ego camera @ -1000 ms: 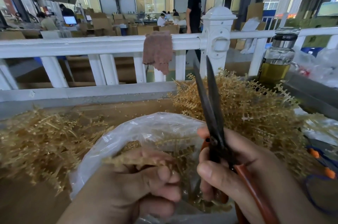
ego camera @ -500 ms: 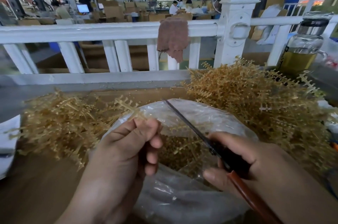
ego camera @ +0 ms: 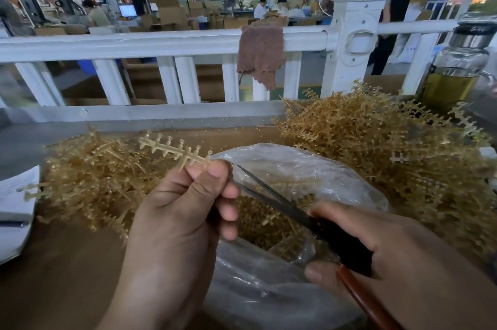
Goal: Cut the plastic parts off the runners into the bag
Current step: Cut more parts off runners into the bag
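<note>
**Desk:** Nearest first. Hands?

**Me:** I read the right hand (ego camera: 376, 243) as wrapped round the handles of the scissors (ego camera: 282, 203), blades a little apart. On the left hand (ego camera: 183, 211), thumb and forefinger pinch one end of a runner (ego camera: 172, 148); the other fingers curl under.

**Desk:** Risk there?

**Me:** The blade tips sit just beside those pinching fingertips. A hasty snip could nick skin.

**Desk:** The bag?

**Me:** The bag (ego camera: 295, 162) mouth lies below and right of the left fingers, with cut parts (ego camera: 258, 219) inside. The runner's uncut pieces stick out left of those fingers, over the left heap (ego camera: 94, 176), not over the bag. Cut there and I judge the parts drop into that heap.

**Desk:** Further out?

**Me:** A bigger heap (ego camera: 376, 146) lies beyond the right fingers, close to the bag rim. Strays could slide in uncut.
</note>
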The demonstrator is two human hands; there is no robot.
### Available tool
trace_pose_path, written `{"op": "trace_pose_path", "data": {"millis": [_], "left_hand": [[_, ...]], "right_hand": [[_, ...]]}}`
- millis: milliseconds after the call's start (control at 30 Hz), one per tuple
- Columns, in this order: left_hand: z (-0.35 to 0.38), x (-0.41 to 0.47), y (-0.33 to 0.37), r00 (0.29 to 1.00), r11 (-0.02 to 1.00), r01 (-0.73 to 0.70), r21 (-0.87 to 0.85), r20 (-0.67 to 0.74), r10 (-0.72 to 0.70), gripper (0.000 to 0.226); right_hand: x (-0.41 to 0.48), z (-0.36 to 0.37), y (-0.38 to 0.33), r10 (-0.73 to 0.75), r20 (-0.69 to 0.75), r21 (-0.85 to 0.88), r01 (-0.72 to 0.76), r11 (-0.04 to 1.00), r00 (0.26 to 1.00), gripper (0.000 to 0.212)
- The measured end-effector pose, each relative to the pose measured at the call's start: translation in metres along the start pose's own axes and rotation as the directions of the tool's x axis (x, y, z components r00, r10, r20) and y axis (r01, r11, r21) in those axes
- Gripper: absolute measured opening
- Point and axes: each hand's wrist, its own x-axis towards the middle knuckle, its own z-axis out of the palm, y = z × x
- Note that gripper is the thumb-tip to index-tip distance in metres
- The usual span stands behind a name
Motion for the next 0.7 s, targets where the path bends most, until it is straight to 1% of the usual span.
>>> {"op": "trace_pose_path", "data": {"millis": [167, 367, 467, 567, 700], "left_hand": [[0.0013, -0.0009, -0.0007, 1.000, 1.000, 0.010, -0.019, -0.010, -0.010, 0.010], [0.0016, -0.0021, -0.0029, 0.999, 1.000, -0.017, 0.018, -0.033, 0.018, 0.010], [0.0001, -0.0024, -0.0026, 1.000, 0.999, -0.023, 0.034, -0.017, 0.023, 0.009], [-0.0011, -0.0017, -0.0029, 0.999, 0.998, -0.035, 0.059, -0.008, 0.035, 0.008], [-0.0011, -0.0009, -0.0037, 0.998, 0.994, -0.056, 0.094, 0.002, 0.056, 0.011]], "right_hand": [[-0.0009, 0.0001, -0.0026, 0.017, -0.042, -0.016, -0.017, 1.000, 0.999, 0.064], [-0.0021, 0.0007, -0.0033, -0.032, -0.108, -0.024, 0.030, 0.999, 0.994, 0.060], [-0.0034, -0.0007, -0.0024, -0.056, -0.105, -0.019, 0.054, 0.998, 0.993, 0.061], [-0.0043, -0.0032, -0.0023, -0.080, -0.110, -0.068, 0.072, 0.995, 0.991, 0.063], [-0.0042, -0.0067, -0.0031, -0.102, -0.118, -0.114, 0.088, 0.990, 0.988, 0.049]]}}
